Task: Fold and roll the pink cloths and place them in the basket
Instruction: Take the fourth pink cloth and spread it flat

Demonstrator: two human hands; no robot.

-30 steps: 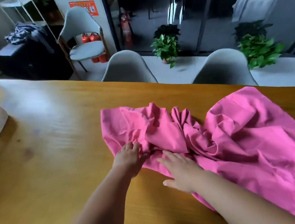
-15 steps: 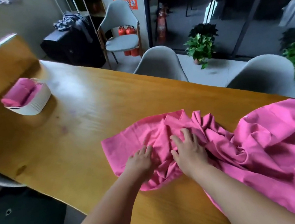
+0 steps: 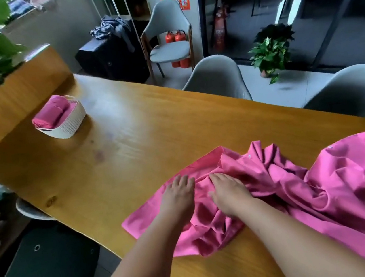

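Within the last second both hands have moved up from the near hem onto the left part of the pink cloth [image 3: 325,191]; the left hand [image 3: 177,199], which had been bunched into the fabric, now lies flat, and the right hand [image 3: 229,194] lies flat just beside it; the fingers [image 3: 183,181] of both are straight and a little spread, palms down, pressing the fabric and gripping nothing; the head has also turned left, so the basket [image 3: 74,124] is now fully in view at the far left of the surface [image 3: 144,139], well apart from the cloth, with rolled pink cloths [image 3: 50,113] already in it; the left end of the cloth now looks flatter, with a straight edge and a clean corner, while a ridge of creases rises just beyond the hands and the right part remains a crumpled heap; I judge this to be smoothing ahead of the first fold, so the folding and rolling of this cloth are not yet begun; the cloth lies along the near side of the surface, its long axis running left to right; the flattened end points left, toward the basket's side, and the bunched end runs off the right edge of view; its left edge slants from the near corner away to the far corner
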